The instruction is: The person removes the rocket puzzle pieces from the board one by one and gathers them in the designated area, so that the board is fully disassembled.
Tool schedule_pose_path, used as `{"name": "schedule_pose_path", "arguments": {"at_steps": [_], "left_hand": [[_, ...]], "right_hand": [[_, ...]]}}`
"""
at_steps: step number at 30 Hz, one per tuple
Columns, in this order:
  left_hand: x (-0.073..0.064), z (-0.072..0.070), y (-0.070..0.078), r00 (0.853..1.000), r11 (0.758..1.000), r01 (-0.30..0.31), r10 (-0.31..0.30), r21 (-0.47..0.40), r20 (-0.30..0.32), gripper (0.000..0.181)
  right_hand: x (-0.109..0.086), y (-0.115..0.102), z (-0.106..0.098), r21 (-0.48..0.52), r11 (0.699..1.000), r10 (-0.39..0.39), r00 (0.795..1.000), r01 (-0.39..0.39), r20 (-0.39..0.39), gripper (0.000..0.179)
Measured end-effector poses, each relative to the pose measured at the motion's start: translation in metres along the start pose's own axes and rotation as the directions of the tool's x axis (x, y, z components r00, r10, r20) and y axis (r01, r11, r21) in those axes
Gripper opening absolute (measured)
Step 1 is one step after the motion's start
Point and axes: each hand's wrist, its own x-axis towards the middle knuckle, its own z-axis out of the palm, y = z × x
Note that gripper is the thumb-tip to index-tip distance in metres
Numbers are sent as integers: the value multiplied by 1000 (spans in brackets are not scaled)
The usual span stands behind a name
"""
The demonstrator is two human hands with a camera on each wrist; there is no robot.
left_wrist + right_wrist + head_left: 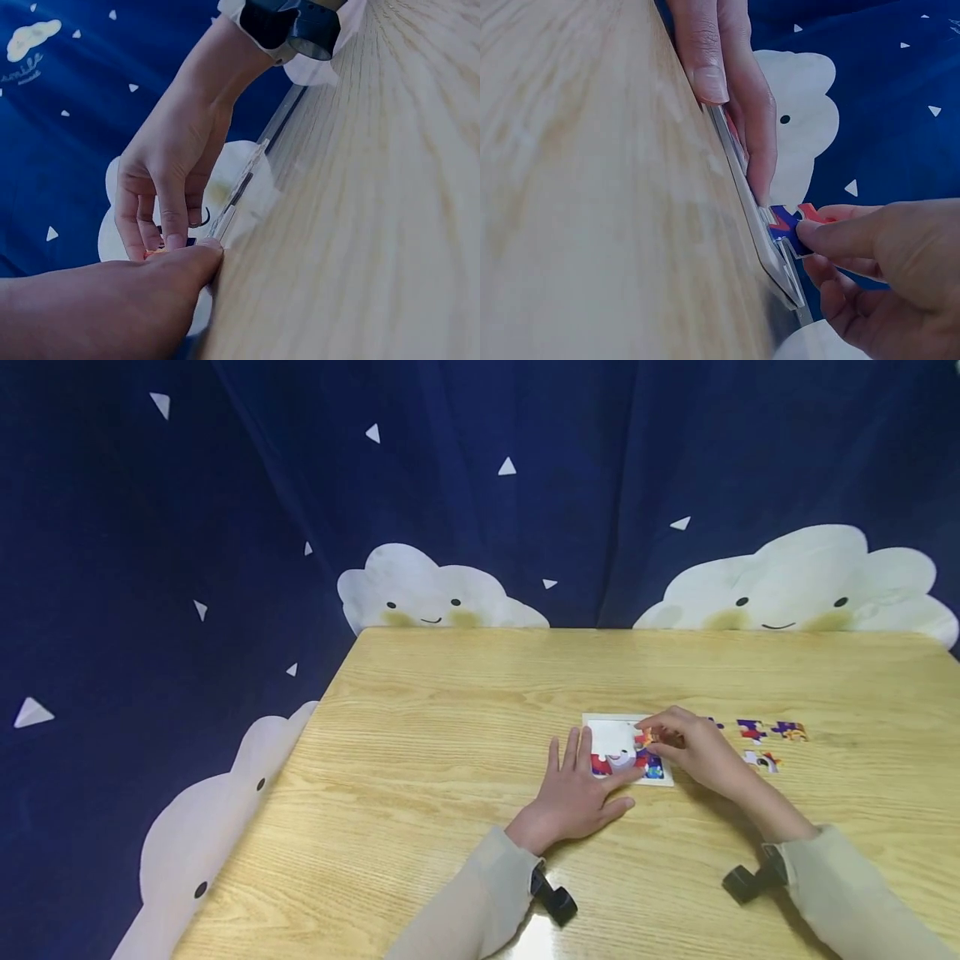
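A small jigsaw puzzle tray (611, 717) with a white border lies on the table, several colourful pieces fitted along its lower part. My left hand (573, 802) rests on the tray's left and lower side, fingers straight and spread, with the index finger reaching over the fitted pieces. At the tray's right side my right hand (701, 756) pinches a puzzle piece (784, 225) between thumb and index finger. That piece is blue and red and stands tilted at the tray's edge in the right wrist view. The right fingers partly hide it in the head view.
To the right of the tray lie several loose puzzle pieces, among them a purple and red one (752, 730), an orange and purple one (790, 731) and one with an eye (762, 762). A dark blue curtain (450, 485) hangs behind the wooden table (420, 735).
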Motion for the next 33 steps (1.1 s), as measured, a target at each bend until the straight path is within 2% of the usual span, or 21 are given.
{"name": "schedule_pose_path", "arguments": {"at_steps": [10,18,23,28,31,33], "left_hand": [[-2,0,-1,1000,1000,1,0,-27,17,46],[-3,-1,0,1000,999,-7,8,-50,19,46],[-3,0,-1,1000,999,-6,6,-52,8,46],[-2,1,0,1000,999,-6,7,-49,4,46],[-2,2,-1,1000,998,-6,6,-65,7,46],[-2,2,-1,1000,997,-4,4,-73,9,46]], "right_hand": [[-1,1,0,-10,994,109,993,-108,47,33],[-6,3,1,23,994,105,993,-103,-62,28],[-6,2,2,39,995,99,990,-96,-96,25],[-7,6,2,64,995,87,983,-77,-163,25],[-8,8,-1,88,992,102,981,-88,-167,26],[-9,8,-2,103,988,131,982,-118,-136,25]]}}
